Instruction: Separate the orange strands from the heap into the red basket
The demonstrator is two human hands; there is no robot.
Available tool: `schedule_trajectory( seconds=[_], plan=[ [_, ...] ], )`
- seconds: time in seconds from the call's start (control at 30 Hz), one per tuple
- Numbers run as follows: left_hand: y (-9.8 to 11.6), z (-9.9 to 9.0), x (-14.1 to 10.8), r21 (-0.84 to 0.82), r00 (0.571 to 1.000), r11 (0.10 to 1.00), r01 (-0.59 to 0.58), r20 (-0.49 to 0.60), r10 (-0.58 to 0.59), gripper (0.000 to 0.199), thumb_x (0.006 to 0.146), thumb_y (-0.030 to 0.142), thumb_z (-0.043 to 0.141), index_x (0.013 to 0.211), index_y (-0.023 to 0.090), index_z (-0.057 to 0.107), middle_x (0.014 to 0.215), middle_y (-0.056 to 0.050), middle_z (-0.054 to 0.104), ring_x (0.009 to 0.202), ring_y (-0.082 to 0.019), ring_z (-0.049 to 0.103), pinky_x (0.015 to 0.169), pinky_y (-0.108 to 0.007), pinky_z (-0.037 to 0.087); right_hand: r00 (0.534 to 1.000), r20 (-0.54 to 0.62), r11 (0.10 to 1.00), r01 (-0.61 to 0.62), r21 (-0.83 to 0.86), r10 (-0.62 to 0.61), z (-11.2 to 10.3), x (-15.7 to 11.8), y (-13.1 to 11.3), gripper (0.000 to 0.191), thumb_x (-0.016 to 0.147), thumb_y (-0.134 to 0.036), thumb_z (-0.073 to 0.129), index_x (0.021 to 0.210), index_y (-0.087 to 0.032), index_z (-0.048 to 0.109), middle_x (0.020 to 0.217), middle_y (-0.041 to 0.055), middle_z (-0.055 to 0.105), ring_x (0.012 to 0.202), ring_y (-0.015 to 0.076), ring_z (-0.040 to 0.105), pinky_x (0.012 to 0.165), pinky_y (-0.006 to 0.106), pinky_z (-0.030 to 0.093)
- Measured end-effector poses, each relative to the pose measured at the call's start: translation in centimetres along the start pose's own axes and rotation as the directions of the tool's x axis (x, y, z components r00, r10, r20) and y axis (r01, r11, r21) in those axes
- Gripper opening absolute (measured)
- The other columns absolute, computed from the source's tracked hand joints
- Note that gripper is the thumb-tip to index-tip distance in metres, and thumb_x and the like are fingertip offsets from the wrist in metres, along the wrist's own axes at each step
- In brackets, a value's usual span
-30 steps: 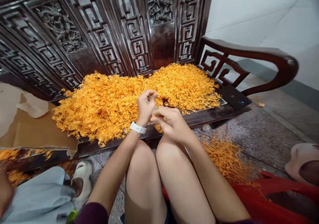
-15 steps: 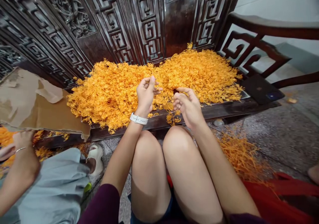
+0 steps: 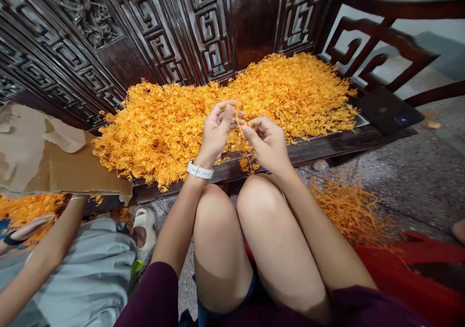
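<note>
My left hand [image 3: 217, 129], with a white band on its wrist, pinches a thin orange piece [image 3: 238, 117] between thumb and fingers. Close at its right, my right hand [image 3: 268, 142] has thumb and forefinger closed on the lower part of that same piece. Both hands are raised over the front edge of a big heap of orange plastic-looking pieces [image 3: 163, 128], which lies on a dark wooden bench [image 3: 327, 147]. A few joined orange pieces [image 3: 248, 162] hang at the bench edge below my hands.
Torn cardboard [image 3: 87, 169] stands at the left, beside another person's arms [image 3: 54, 249] and grey-blue clothing. A dark flat device [image 3: 390, 109] lies at the bench's right end. Orange strands [image 3: 345, 210] and red material [image 3: 410, 278] are at the lower right.
My right hand has moved left and up to meet my left hand, and its fingers have closed on the orange piece. The other person's arm has reached right, under the cardboard.
</note>
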State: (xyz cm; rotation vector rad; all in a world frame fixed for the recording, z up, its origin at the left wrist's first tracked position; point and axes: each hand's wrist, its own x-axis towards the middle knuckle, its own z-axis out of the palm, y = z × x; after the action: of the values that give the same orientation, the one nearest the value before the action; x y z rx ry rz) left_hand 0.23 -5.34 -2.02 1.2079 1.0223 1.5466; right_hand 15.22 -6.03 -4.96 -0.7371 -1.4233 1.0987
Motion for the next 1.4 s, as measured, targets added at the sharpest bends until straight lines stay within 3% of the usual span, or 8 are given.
schedule_trajectory(
  seconds=[0.43, 0.7, 1.07, 1.17, 1.23, 1.33, 1.37, 1.4],
  plan=[
    [-0.1, 0.1, -1.1, 0.417, 0.891, 0.871, -0.261, 0.45, 0.052, 0.032, 0.086, 0.053, 0.084, 0.094, 0.022, 0.084, 0.076, -0.003, 0.068, 0.064, -0.013, 0.053, 0.063, -0.029, 0.04, 0.94, -0.335, 0.974, 0.008, 0.225, 0.069, -1.1, 0.5, 0.6, 0.046, 0.084, -0.06, 0.084, 0.084, -0.025, 0.055, 0.069, -0.0029, 0.055, 0.059, 0.0122, 0.048, 0.057, 0.028, 0.036],
    [-2.5, 0.2, 0.5, 0.405, 0.954, 0.868, -0.287, 0.038, 0.297, 0.027, 0.092, 0.039, 0.079, 0.072, 0.021, 0.076, 0.073, -0.003, 0.069, 0.071, -0.016, 0.061, 0.07, -0.03, 0.046, 0.994, 0.053, 0.992, -0.104, 0.073, 0.1, -0.9, 0.5, 0.1, 0.054, 0.087, -0.073, 0.073, 0.08, -0.024, 0.054, 0.063, -0.0038, 0.048, 0.058, 0.0133, 0.041, 0.057, 0.03, 0.032],
    [-2.7, 0.6, 1.3, 0.417, 0.933, 0.886, -0.203, -0.193, 0.304, 0.023, 0.091, 0.033, 0.079, 0.073, 0.02, 0.074, 0.074, -0.001, 0.069, 0.074, -0.015, 0.061, 0.073, -0.027, 0.047, 0.99, -0.134, 0.999, -0.035, 0.007, 0.035, -1.7, -0.7, -2.1, 0.037, 0.096, -0.046, 0.072, 0.076, -0.022, 0.053, 0.062, -0.0047, 0.046, 0.055, 0.0117, 0.04, 0.055, 0.029, 0.029],
    [-3.2, -0.6, 1.8, 0.336, 0.886, 0.941, -0.04, -0.424, 0.189, 0.038, 0.093, 0.046, 0.077, 0.068, 0.019, 0.066, 0.065, 0.001, 0.061, 0.062, -0.012, 0.052, 0.064, -0.025, 0.043, 0.985, 0.095, 0.989, 0.149, -0.025, -0.146, -2.1, -1.8, -5.0, 0.028, 0.101, -0.039, 0.07, 0.081, -0.02, 0.064, 0.073, -0.0004, 0.061, 0.066, 0.0131, 0.054, 0.064, 0.028, 0.04],
    [-3.4, -1.5, 1.8, 0.217, 0.886, 0.972, 0.088, -0.463, 0.023, 0.044, 0.093, 0.056, 0.075, 0.071, 0.02, 0.065, 0.059, 0.004, 0.052, 0.053, -0.01, 0.042, 0.054, -0.024, 0.036, 0.861, 0.479, 0.984, 0.176, 0.031, -0.169, -2.5, -2.3, -6.8, 0.025, 0.102, -0.037, 0.07, 0.086, -0.019, 0.072, 0.084, 0.003, 0.072, 0.076, 0.0148, 0.065, 0.073, 0.028, 0.047],
    [-3.2, -2.0, 1.3, 0.076, 0.906, 0.979, 0.189, -0.399, -0.144, 0.043, 0.089, 0.063, 0.077, 0.082, 0.021, 0.07, 0.056, 0.006, 0.044, 0.048, -0.008, 0.038, 0.048, -0.023, 0.03, 0.375, 0.925, 0.997, -0.017, 0.079, -0.067, -2.8, -2.2, -6.8, 0.025, 0.101, -0.04, 0.071, 0.095, -0.017, 0.079, 0.091, 0.0068, 0.079, 0.082, 0.0168, 0.073, 0.077, 0.028, 0.052],
    [-3.0, -2.0, 1.1, 0.044, 0.906, 0.98, 0.192, -0.393, -0.16, 0.043, 0.088, 0.063, 0.079, 0.085, 0.021, 0.072, 0.056, 0.006, 0.044, 0.048, -0.008, 0.039, 0.047, -0.022, 0.031, 0.288, 0.956, 0.99, -0.109, 0.095, -0.06, -2.8, -1.9, -6.0, 0.026, 0.098, -0.042, 0.074, 0.096, -0.017, 0.079, 0.089, 0.0071, 0.079, 0.079, 0.0171, 0.073, 0.075, 0.029, 0.053],
    [-2.8, -1.8, 1.0, 0.021, 0.905, 0.982, 0.187, -0.393, -0.164, 0.042, 0.086, 0.063, 0.08, 0.087, 0.021, 0.072, 0.057, 0.006, 0.045, 0.048, -0.008, 0.04, 0.047, -0.022, 0.033, 0.326, 0.943, 0.969, -0.204, 0.138, -0.065, -2.8, -1.5, -4.8, 0.03, 0.095, -0.047, 0.078, 0.094, -0.017, 0.079, 0.084, 0.0064, 0.078, 0.075, 0.0169, 0.071, 0.071, 0.029, 0.053]
  ],
)
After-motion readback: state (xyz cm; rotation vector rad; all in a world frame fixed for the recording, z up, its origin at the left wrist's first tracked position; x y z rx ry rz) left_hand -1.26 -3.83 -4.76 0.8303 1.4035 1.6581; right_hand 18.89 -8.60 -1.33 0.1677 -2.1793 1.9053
